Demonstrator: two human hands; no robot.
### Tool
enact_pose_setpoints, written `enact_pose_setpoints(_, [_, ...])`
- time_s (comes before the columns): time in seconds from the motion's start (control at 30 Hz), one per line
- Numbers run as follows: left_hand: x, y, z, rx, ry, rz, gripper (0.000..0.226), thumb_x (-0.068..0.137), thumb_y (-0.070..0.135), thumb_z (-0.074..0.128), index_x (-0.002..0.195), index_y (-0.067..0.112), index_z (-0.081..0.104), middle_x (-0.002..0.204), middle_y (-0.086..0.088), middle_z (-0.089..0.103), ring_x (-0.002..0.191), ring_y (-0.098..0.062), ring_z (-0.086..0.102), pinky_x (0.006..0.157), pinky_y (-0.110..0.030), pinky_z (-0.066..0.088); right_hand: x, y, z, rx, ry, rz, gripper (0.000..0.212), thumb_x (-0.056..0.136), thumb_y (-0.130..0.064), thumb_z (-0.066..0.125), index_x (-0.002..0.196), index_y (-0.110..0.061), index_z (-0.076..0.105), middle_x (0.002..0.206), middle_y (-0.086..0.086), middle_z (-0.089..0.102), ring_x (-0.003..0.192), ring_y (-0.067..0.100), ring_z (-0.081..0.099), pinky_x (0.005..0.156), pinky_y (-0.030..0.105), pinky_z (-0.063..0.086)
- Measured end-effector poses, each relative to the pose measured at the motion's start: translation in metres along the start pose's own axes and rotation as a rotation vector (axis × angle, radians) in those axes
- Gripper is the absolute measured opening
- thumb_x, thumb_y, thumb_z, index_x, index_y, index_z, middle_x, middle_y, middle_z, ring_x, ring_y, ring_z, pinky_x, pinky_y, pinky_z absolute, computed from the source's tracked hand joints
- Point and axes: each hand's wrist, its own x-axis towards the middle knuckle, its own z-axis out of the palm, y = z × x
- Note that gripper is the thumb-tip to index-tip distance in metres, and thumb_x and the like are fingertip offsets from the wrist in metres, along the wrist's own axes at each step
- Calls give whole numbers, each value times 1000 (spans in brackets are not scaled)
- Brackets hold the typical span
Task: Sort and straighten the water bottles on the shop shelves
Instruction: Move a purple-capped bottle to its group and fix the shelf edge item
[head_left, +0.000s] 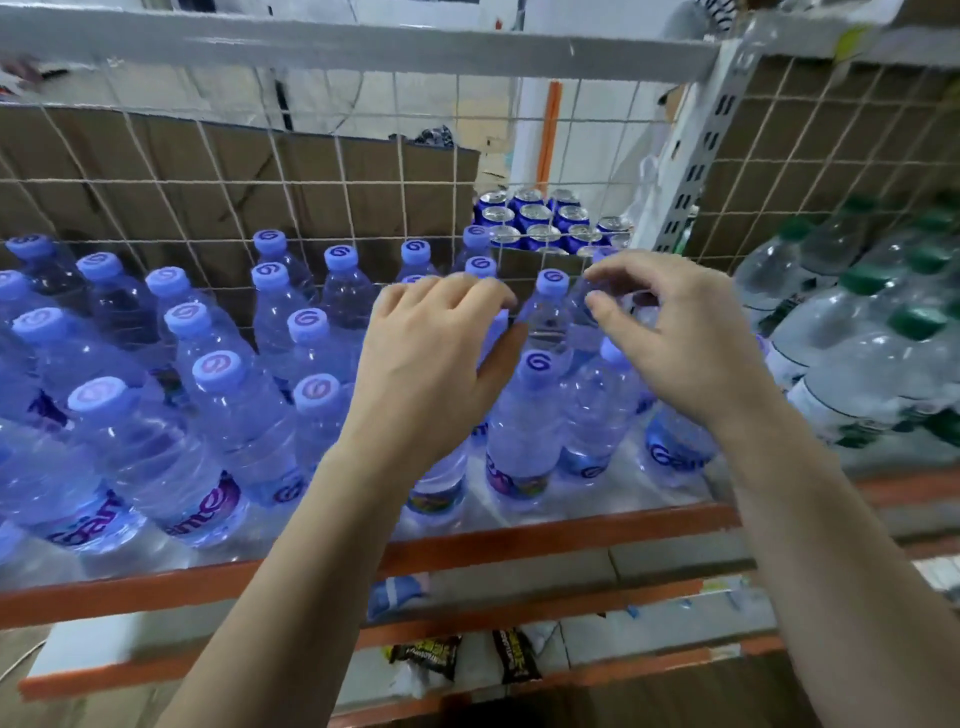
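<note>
Blue-capped water bottles (218, 415) crowd the orange-edged shelf (519, 535) across the frame's left and center. A wire grid (311, 171) and cardboard (156, 171) back it. The left hand (431, 364) rests on bottle tops, fingers spread; the right hand (675, 332) hovers center right, fingers curled, holding nothing.

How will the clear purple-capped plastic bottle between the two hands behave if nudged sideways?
The clear purple-capped plastic bottle looks full, so probably heavy for its size. Tall and narrow, it may tip rather than slide. Close neighbouring purple-capped bottles would likely catch it. Thin walls probably flex under the fingers.
</note>
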Motion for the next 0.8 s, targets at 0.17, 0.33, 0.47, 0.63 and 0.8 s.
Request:
enact_pose_setpoints(0.17, [10, 70, 46, -76, -56, 117, 26, 92, 35, 50, 100, 16, 66, 95, 0, 69, 90, -29, 63, 79, -40, 43, -60, 51, -54, -33, 174, 91, 20, 90, -18, 60, 106, -10, 70, 95, -5, 66, 87, 10, 61, 82, 24, 50])
enact_pose_setpoints(0.33, [6, 172, 108, -187, -125, 198, 30, 90, 38, 49, 101, 16, 67, 96, 0, 69, 91, -29, 63, 79, -39, 44, -139, 113, -111, -100, 228, 202, 18, 92, -13, 65, 108, -8, 70, 97, -5, 64, 86, 5, 60, 81, 15, 50])
enact_pose_setpoints(0.47, [-4, 266, 167, -228, -227, 205, 24, 87, 36, 55, 101, 19, 65, 92, 3, 68, 86, -25, 62, 76, -36, 37, -203, 174, -163, -100, 195, 350, 21, 92, -13, 64, 112, -11, 69, 103, -4, 66, 89, 10, 65, 80, 32, 58])
enact_pose_setpoints(0.63, [-20, 350, 223, -239, -446, 260, 28, 91, 39, 50, 109, 21, 63, 102, 3, 68, 94, -21, 63, 82, -40, 47, -261, 240, -212, -153, 148, 457, 19, 91, -17, 65, 110, -15, 70, 97, -4, 69, 82, 12, 65, 76, 35, 56])
enact_pose_setpoints(0.8, [-19, 402, 271, -223, -529, 253, 24, 91, 39, 55, 108, 23, 63, 104, 3, 68, 96, -23, 63, 84, -39, 45, -294, 292, -242, -73, 94, 608, 22, 93, -17, 63, 115, -17, 68, 97, -7, 69, 92, 8, 64, 80, 25, 54])
